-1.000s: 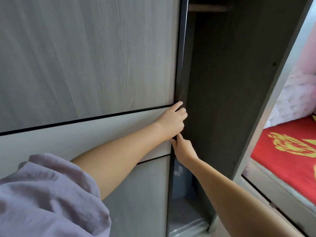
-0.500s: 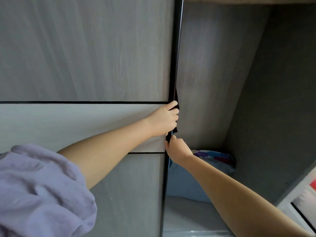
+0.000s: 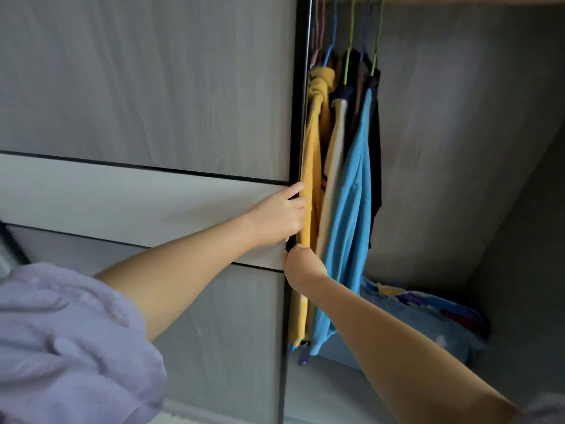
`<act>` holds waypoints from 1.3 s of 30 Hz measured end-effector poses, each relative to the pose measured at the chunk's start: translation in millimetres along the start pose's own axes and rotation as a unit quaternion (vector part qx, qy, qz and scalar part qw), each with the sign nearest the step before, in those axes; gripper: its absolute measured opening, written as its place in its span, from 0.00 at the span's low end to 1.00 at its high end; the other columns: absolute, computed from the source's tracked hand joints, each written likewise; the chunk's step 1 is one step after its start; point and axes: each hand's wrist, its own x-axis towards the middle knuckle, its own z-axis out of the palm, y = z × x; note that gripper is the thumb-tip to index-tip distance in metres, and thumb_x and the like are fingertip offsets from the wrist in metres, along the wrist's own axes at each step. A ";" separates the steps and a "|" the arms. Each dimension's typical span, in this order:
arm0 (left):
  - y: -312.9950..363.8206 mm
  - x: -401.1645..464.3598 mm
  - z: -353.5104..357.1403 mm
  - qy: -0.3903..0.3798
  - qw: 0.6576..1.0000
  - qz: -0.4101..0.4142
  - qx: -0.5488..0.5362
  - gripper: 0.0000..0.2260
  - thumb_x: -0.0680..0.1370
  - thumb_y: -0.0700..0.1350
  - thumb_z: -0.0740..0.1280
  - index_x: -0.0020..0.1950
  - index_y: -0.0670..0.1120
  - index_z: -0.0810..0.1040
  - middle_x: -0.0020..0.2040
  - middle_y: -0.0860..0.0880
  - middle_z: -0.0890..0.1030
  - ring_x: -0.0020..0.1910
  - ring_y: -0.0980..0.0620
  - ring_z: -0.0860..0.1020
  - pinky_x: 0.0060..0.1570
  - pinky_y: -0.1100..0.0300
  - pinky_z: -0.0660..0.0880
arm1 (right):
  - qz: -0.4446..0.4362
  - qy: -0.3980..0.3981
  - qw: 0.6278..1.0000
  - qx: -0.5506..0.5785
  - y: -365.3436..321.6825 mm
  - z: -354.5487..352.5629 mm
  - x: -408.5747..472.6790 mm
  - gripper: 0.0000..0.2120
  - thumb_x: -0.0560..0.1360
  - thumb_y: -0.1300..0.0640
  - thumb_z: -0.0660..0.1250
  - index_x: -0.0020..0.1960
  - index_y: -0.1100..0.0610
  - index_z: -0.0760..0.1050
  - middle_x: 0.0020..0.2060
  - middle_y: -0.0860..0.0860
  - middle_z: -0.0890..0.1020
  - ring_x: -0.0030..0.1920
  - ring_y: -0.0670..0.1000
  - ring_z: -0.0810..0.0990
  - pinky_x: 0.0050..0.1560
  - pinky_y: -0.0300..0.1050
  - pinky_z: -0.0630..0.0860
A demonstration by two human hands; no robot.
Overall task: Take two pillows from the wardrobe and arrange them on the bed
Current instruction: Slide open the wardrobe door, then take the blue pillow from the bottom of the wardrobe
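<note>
The grey sliding wardrobe door [image 3: 146, 117] fills the left half of the view. My left hand [image 3: 279, 214] grips its black right edge at mid height. My right hand [image 3: 301, 264] grips the same edge just below, fingers hooked behind it. Inside the wardrobe, a blue pillow [image 3: 428, 328] with a colourful patterned patch lies on the floor at the lower right, partly hidden by my right forearm and the hanging clothes. Only one pillow is clearly visible.
Hanging clothes [image 3: 342, 179], yellow, beige, blue and dark, hang on coloured hangers right behind the door edge. The wardrobe's grey back wall [image 3: 443, 148] and right side wall [image 3: 535, 240] enclose the space. My lilac sleeve [image 3: 61, 347] fills the lower left.
The door has slid left with both hands on its edge, widening the opening. Hanging clothes have come into view, and more of the blue pillow shows.
</note>
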 end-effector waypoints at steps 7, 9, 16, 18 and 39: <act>5.2 -17.9 13.9 -0.037 0.997 -0.066 -0.004 0.10 0.76 0.36 0.63 0.52 0.43 0.83 0.52 0.44 0.83 0.59 0.42 0.75 0.73 0.40 0.54 | -0.036 -0.034 0.994 -0.099 -25.0 13.2 3.7 0.15 0.77 0.69 0.57 0.64 0.66 0.70 0.57 0.63 0.76 0.55 0.59 0.78 0.29 0.40 0.63; 6.1 -20.0 14.5 -0.022 0.997 -0.070 0.002 0.10 0.76 0.36 0.63 0.51 0.44 0.83 0.51 0.45 0.84 0.57 0.43 0.76 0.73 0.40 0.56 | -0.034 -0.034 0.996 -0.073 -25.6 15.6 6.6 0.14 0.78 0.66 0.56 0.62 0.66 0.72 0.56 0.63 0.77 0.54 0.59 0.79 0.34 0.42 0.67; 8.8 -7.3 8.9 -0.093 0.990 -0.091 -0.058 0.18 0.77 0.53 0.65 0.60 0.43 0.77 0.59 0.43 0.79 0.63 0.42 0.72 0.71 0.37 0.52 | -0.034 0.023 0.993 -0.114 29.7 -19.5 -10.5 0.20 0.81 0.46 0.51 0.67 0.58 0.64 0.44 0.57 0.80 0.41 0.59 0.80 0.33 0.47 0.73; 19.5 13.8 -1.8 -0.070 0.978 -0.115 -0.160 0.21 0.76 0.59 0.62 0.60 0.44 0.76 0.57 0.44 0.80 0.61 0.43 0.73 0.67 0.39 0.58 | -0.037 0.058 0.986 -0.151 67.3 -40.2 -20.2 0.20 0.81 0.46 0.51 0.68 0.55 0.63 0.41 0.56 0.80 0.40 0.59 0.79 0.36 0.48 0.73; 249.6 275.1 -27.0 -0.112 0.786 -0.152 -0.588 0.18 0.78 0.54 0.61 0.66 0.48 0.72 0.62 0.48 0.76 0.61 0.46 0.73 0.47 0.53 0.73 | 0.062 0.063 0.969 -0.232 401.2 -152.6 -56.4 0.25 0.80 0.47 0.56 0.74 0.54 0.60 0.66 0.53 0.74 0.63 0.57 0.75 0.58 0.50 0.72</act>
